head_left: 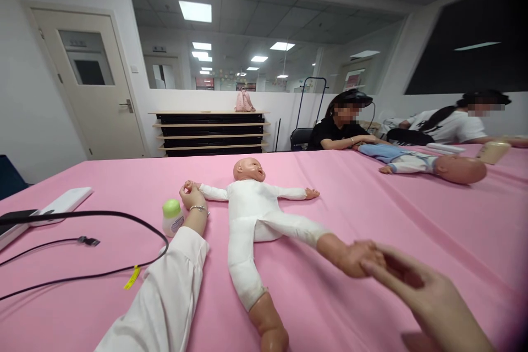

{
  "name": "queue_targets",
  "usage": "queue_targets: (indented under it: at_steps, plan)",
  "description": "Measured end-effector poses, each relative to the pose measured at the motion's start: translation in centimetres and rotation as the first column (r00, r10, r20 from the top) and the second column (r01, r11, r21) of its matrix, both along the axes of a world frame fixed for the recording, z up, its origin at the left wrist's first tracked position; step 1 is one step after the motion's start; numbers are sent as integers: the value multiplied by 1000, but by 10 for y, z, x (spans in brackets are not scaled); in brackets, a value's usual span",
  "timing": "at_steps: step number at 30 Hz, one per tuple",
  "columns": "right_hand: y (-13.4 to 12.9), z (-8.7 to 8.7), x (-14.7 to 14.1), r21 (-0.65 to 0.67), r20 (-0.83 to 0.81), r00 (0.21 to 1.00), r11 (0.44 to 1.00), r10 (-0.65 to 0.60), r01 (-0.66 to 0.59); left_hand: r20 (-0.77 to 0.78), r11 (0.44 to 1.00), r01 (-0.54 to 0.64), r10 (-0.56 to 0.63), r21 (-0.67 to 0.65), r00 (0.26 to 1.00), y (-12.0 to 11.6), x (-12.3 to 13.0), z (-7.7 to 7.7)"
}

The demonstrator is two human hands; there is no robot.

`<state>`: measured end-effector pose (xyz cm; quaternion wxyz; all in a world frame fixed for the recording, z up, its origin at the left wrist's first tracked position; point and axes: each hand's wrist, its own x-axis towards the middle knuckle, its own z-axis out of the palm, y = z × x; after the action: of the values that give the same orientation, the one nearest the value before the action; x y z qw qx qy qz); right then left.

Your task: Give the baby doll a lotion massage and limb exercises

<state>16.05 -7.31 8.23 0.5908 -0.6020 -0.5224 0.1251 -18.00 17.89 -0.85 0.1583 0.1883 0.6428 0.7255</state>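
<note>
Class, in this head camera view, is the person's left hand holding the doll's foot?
No, the left hand holds the hand of the baby doll, while the right hand holds its foot.

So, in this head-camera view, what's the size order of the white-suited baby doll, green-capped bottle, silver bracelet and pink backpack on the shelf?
Largest: the white-suited baby doll.
Next, about alike as they look: the green-capped bottle and the pink backpack; the backpack's distance makes ranking them unsure.
Smallest: the silver bracelet.

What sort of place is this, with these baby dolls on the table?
It looks like a baby-care training room, though I can't be sure. A baby doll lies on a pink-covered table, a second doll lies further along with a person beside it, and a green-capped bottle stands nearby.
</note>
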Motion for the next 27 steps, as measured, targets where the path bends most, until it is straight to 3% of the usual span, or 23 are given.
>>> queue_targets:
  at_steps: [2,5,7,9,11,13,16,17,18,20,23,27]
  plan:
    - [16,34,-10,-39,-48,991,991,125,-127,0,999,35,-35,19,999,-1,2,9]
    - [47,68,-35,68,83,968,968,236,-242,-24,995,82,-81,63,996,-3,8,30]
    - [69,78,-59,118,247,928,942,279,-315,-82,981,156,-147,115,986,-6,16,46]
    - [85,77,-86,113,472,830,914,297,-391,-199,935,310,-276,169,940,-10,25,62]
    - [93,64,-114,30,706,628,871,329,-491,-352,850,496,-416,176,838,-14,36,72]
    - [93,41,-137,-106,878,329,812,348,-574,-513,731,674,-541,104,666,-18,47,76]
    - [85,-4,-159,-260,963,-105,756,248,-601,-676,444,885,-696,-138,244,-22,62,70]
    - [82,-18,-163,-237,971,-163,772,173,-590,-687,355,911,-717,-208,123,-22,67,67]
    - [80,-30,-166,-203,975,-189,787,112,-582,-686,291,922,-727,-257,38,-22,71,63]
    - [77,-44,-169,-151,980,-195,810,46,-567,-686,246,925,-727,-291,-22,-20,77,58]
    - [78,-47,-170,-150,981,-189,813,50,-563,-707,237,925,-705,-298,-47,-17,79,53]
    - [79,-41,-169,-164,981,-181,812,74,-560,-757,274,912,-651,-304,-57,-16,76,53]
